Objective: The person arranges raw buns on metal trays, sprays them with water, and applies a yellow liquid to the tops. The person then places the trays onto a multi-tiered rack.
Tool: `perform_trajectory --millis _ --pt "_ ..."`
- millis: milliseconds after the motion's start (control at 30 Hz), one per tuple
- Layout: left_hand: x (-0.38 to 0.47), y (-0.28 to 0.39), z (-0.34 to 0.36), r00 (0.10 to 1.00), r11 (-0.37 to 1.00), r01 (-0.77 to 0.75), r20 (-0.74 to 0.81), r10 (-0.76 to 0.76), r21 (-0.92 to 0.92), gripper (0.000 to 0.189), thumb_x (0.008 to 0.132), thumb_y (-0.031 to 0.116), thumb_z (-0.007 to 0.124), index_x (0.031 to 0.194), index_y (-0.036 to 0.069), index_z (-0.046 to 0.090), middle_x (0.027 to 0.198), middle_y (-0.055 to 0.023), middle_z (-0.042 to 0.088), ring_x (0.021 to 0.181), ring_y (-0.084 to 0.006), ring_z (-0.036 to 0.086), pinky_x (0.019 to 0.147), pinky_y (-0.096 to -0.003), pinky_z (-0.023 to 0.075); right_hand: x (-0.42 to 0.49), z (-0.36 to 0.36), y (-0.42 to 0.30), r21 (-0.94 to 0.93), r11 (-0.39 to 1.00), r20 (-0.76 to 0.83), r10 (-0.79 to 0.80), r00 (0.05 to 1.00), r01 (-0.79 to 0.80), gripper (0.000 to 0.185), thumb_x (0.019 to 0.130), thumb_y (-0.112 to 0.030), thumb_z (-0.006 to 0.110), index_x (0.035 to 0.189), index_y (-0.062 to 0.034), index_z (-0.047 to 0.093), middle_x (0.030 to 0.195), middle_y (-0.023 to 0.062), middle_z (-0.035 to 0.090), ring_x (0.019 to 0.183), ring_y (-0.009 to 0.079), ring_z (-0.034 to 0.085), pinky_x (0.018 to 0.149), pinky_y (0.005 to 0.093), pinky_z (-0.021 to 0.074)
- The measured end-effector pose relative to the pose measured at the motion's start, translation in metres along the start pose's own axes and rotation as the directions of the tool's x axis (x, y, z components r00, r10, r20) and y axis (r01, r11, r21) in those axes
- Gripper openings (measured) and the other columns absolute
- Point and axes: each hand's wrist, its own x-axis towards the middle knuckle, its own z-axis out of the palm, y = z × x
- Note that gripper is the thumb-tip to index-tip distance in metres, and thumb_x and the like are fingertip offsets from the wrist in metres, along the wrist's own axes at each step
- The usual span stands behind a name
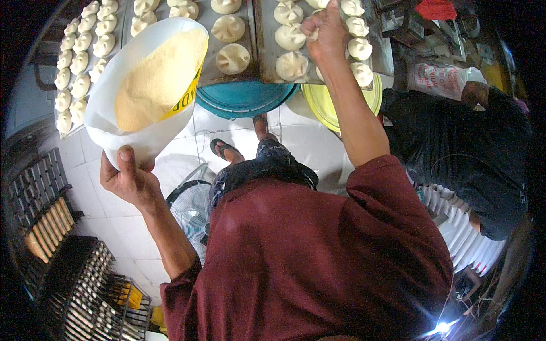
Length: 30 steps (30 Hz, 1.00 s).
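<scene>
My left hand (pixel 132 179) grips the lower rim of a white plastic container (pixel 166 136), tilted so its open mouth shows pale yellow powder (pixel 153 85) inside. Over the right metal baking tray (pixel 264 47) is my right hand (pixel 326 36), fingers bent close to the dough; whether a pinch of something is between them cannot be told. Rows of pleated round dough pieces (pixel 291 66) lie on this tray. More dough pieces (pixel 232 59) sit on the middle tray, partly hidden behind the container, and on a tray at the far left (pixel 79 86).
Below the trays stand a teal tub (pixel 247 100) and a yellow-lidded bucket (pixel 367 102). A fan (pixel 192 213) is on the floor by my left side. Racks with baked goods (pixel 85 290) stand at lower left. A person in black (pixel 460 140) is close on the right.
</scene>
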Motion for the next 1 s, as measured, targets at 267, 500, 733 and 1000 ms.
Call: perform_trajectory --millis 267,500,733,1000 --pt "0.001 -0.008 0.004 1.000 1.000 -0.005 -0.021 0.005 -0.003 0.051 0.087 0.037 0.079 0.108 -0.008 0.068 0.088 -0.0096 0.070 0.071 -0.0154 0.067 0.054 -0.0264 0.0530 0.031 0.016 -0.003 -0.107 0.994 -0.114 0.004 0.993 -0.017 0.041 0.102 -0.044 0.060 0.075 -0.0169 0.047 0.059 -0.0032 0.037 0.048 0.0123 0.040 0.044 0.0284 0.0358" --pt "0.004 -0.009 0.016 0.998 0.998 0.026 -0.060 -0.029 -0.052 0.055 0.087 0.041 0.079 0.108 -0.008 0.066 0.086 -0.0098 0.069 0.065 -0.0143 0.064 0.048 -0.0248 0.0487 0.064 0.047 -0.008 -0.042 0.999 -0.072 -0.022 0.997 0.019 0.045 0.102 -0.048 0.058 0.072 -0.0178 0.045 0.056 -0.0034 0.034 0.044 0.0126 0.034 0.040 0.0306 0.0300" --pt "0.008 -0.003 0.030 0.998 0.997 0.003 -0.055 -0.007 -0.073 0.054 0.088 0.042 0.077 0.106 -0.008 0.062 0.081 -0.0096 0.066 0.056 -0.0122 0.060 0.039 -0.0233 0.0433 0.095 0.050 -0.008 -0.132 0.990 -0.093 0.036 0.995 -0.048 0.043 0.103 -0.044 0.059 0.072 -0.0188 0.043 0.055 -0.0041 0.032 0.043 0.0112 0.032 0.039 0.0293 0.0282" --pt "0.013 -0.006 0.042 0.997 0.995 0.002 -0.079 -0.010 -0.100 0.053 0.089 0.040 0.076 0.106 -0.008 0.060 0.082 -0.0103 0.066 0.053 -0.0115 0.058 0.037 -0.0236 0.0421 0.149 0.058 -0.002 -0.103 0.995 0.087 0.009 0.996 0.000 0.038 0.103 -0.042 0.058 0.076 -0.0181 0.045 0.059 -0.0034 0.036 0.046 0.0111 0.036 0.040 0.0304 0.0309"
